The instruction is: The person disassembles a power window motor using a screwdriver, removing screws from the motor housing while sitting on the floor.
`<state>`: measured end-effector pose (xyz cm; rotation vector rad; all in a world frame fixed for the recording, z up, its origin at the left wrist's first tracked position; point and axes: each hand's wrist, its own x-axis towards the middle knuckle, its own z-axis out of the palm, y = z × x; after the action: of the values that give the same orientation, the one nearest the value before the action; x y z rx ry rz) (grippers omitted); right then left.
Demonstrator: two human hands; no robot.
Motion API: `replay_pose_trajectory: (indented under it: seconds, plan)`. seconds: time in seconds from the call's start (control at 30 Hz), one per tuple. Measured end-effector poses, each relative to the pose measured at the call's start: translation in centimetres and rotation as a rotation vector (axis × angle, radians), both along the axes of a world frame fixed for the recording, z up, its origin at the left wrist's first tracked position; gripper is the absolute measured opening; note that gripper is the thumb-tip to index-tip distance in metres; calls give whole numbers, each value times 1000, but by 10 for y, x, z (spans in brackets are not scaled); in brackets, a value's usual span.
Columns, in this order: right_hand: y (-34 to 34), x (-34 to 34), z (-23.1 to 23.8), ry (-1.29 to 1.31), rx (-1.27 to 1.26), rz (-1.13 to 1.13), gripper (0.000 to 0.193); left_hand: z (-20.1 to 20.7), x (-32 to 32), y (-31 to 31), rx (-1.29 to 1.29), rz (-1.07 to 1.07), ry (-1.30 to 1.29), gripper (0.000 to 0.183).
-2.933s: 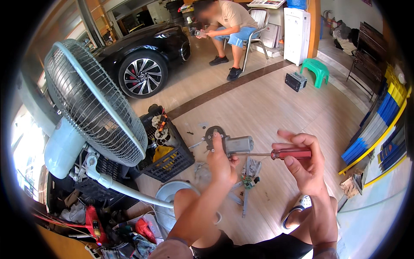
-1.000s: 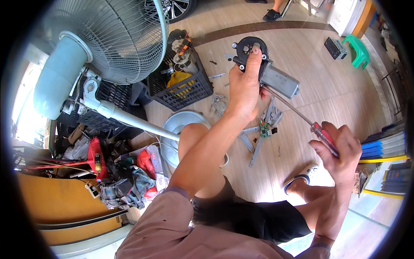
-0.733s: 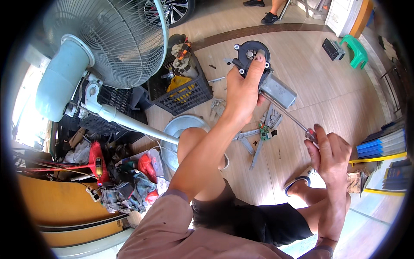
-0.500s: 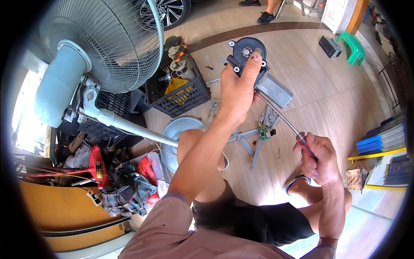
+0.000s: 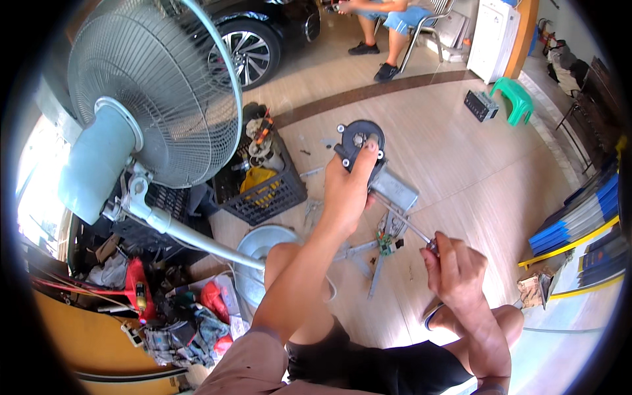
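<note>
My left hand [image 5: 347,191] holds up a gear motor [image 5: 397,191] with a round black housing and a grey metal can. The thumb presses on the housing face beside its small toothed centre. My right hand [image 5: 457,271] is closed around the handle of a screwdriver [image 5: 416,229]. Its long metal shaft slants up and left to the motor's underside; the tip is hidden behind the motor and my left fingers. On the floor below lie grey metal bracket arms [image 5: 374,276] and a small green circuit board [image 5: 386,242].
A pedestal fan [image 5: 164,99] with its round base [image 5: 247,280] stands at left. Beside it is a black crate [image 5: 263,204] of parts. Farther off are a car wheel [image 5: 247,56], a seated person [image 5: 394,26], a green stool [image 5: 513,99] and a car radio [image 5: 480,105]. Blue folders [image 5: 573,217] stand at right.
The view has tilted up, showing more of the seated person and car. The motor and both hands sit lower and further left in the picture. Both grips stay the same.
</note>
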<state>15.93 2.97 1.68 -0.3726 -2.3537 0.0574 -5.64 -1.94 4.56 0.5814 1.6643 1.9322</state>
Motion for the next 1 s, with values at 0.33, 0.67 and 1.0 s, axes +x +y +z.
replay_pose_trajectory:
  seconds: [0.33,0.67,1.0]
  plan:
    - [10,6,8,112,-2029,228,24,-4,9,-3,13,16,88,49]
    - [-7,-5,-12,16,10,-18,29,-2,1,-3,19,-1,-31,47]
    - [-4,-5,0,59,-1409,237,30,-4,0,-3,56,8,128,50]
